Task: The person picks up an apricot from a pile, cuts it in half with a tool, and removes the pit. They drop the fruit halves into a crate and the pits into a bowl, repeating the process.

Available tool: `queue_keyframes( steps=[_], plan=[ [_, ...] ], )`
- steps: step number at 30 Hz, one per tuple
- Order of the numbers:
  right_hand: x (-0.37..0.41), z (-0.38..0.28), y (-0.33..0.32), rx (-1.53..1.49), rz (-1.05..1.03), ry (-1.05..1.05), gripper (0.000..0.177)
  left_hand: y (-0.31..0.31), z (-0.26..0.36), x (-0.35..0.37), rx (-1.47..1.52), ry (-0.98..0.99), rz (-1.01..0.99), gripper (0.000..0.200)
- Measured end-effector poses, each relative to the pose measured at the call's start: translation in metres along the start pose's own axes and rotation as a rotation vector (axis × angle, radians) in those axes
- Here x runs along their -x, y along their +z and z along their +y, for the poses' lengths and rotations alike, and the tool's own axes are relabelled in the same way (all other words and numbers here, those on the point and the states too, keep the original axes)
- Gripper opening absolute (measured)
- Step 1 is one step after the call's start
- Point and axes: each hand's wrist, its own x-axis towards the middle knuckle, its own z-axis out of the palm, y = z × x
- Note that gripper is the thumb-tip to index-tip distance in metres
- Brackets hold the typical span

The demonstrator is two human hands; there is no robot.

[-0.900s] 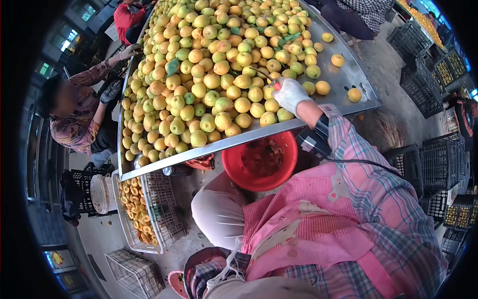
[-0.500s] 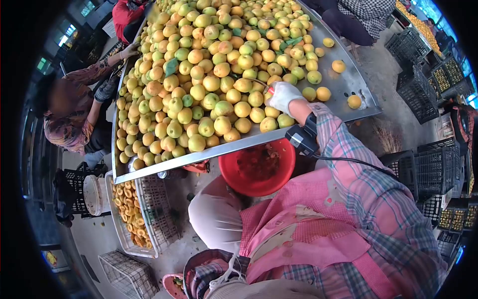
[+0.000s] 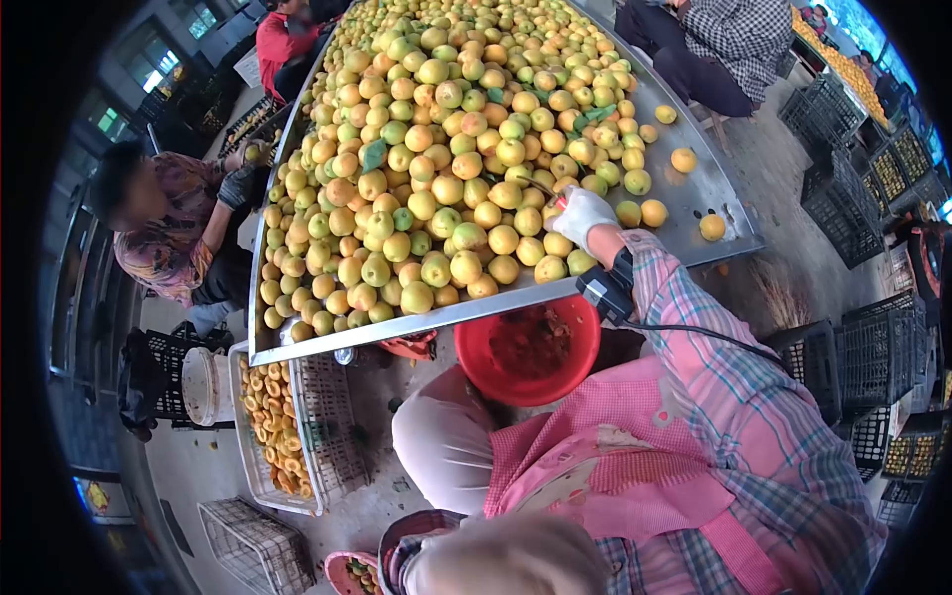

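Observation:
Apricots [image 3: 426, 169], yellow and green, are heaped on a metal-rimmed table [image 3: 684, 213]. My right hand [image 3: 585, 218], in a white glove, reaches over the heap's near right side. It is closed around a small red-handled tool [image 3: 561, 202], whose thin curved end points left among the apricots. A black device is strapped to that wrist. At the bottom edge is a pale smeared shape, seemingly my left hand [image 3: 506, 560]; its fingers cannot be made out. Below the table edge stands a red basin [image 3: 531, 387] with dark reddish scraps inside.
A pale crate [image 3: 315, 436] of halved apricots [image 3: 278, 431] stands at left, near a white bucket [image 3: 205, 387]. A co-worker [image 3: 164, 228] with a dark glove sits along the table's left side. Dark crates [image 3: 878, 347] are stacked at right. Another crate [image 3: 258, 545] lies lower left.
The view has shifted, so the table and heap appear slightly farther right. My right hand stays by the apricots with the tool. The pale shape at the bottom has risen and blurred.

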Motion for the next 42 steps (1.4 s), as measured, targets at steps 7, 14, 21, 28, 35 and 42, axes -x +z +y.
queue_keyframes(
  steps=[7, 14, 21, 28, 35, 42],
  plan=[
    [0.003, -0.009, -0.002, 0.062, -0.061, 0.037, 0.061, -0.032, -0.035, 0.032, 0.311, -0.043, 0.757, 0.041],
    [-0.009, 0.022, 0.021, -0.413, 0.253, -0.066, 0.047, -0.069, -0.059, 0.058, 0.443, -0.119, 0.886, 0.044],
    [0.082, 0.007, -0.027, -1.345, -0.094, -0.168, 0.037, -0.098, -0.099, 0.06, 0.316, -0.259, 0.91, 0.043],
    [0.171, -0.02, -0.041, -1.462, -0.555, -0.181, 0.042, -0.085, -0.107, 0.014, -0.228, -0.339, 0.579, 0.087],
    [0.211, -0.031, -0.038, -1.327, -0.598, -0.266, 0.041, -0.081, -0.111, 0.036, 0.206, -0.367, 0.631, 0.074],
    [0.211, -0.019, -0.019, -0.873, 0.081, -0.805, 0.044, -0.084, -0.102, 0.043, 0.524, -0.215, 0.778, 0.069]
  ],
)
